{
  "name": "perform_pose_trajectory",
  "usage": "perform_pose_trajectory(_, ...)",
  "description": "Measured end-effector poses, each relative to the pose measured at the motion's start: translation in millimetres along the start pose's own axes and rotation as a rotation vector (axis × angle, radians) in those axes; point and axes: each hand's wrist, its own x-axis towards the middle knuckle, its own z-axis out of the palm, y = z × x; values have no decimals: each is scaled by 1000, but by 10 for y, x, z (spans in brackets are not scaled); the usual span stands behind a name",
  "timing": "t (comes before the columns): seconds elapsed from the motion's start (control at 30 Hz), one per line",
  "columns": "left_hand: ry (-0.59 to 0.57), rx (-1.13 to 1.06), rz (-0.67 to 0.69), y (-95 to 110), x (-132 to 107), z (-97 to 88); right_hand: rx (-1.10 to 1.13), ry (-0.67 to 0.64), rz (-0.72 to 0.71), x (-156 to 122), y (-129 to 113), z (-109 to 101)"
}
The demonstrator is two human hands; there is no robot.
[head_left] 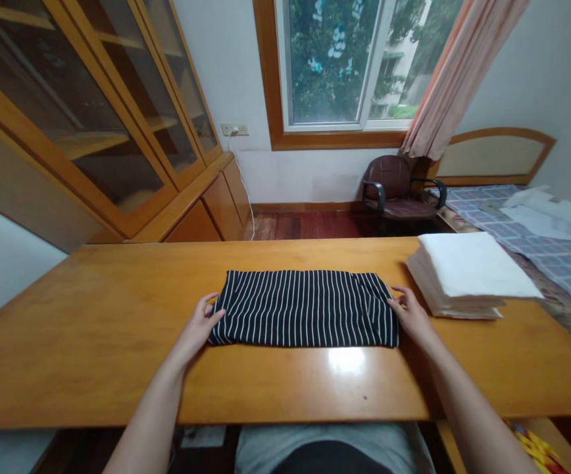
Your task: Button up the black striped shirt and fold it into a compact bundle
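Observation:
A black cloth with thin white stripes lies folded into a wide flat band on the wooden table. My left hand rests at its left end, fingertips touching the edge of the fabric, fingers apart. At the right end my right hand touches the cloth's edge with its fingers spread. Neither hand grips the cloth.
A stack of folded white cloths sits on the table to the right of my right hand. A glass-door wooden cabinet stands at left. Beyond the table are a dark armchair, a window and a bed at right.

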Motion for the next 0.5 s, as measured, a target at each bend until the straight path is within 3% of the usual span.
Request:
perform_pose_trajectory(0.1,51,70,28,-105,-22,-39,-64,30,18,20,33,0)
perform_pose_trajectory(0.3,29,324,96,-248,26,-159,-293,15,15,9,-11,-20)
perform_pose_trajectory(0.4,144,562,164,-101,91,-183,-419,101,-68,19,-133,-33)
perform_pose_trajectory(0.5,318,836,382,191,144,2,-503,190,-240,41,-374,86)
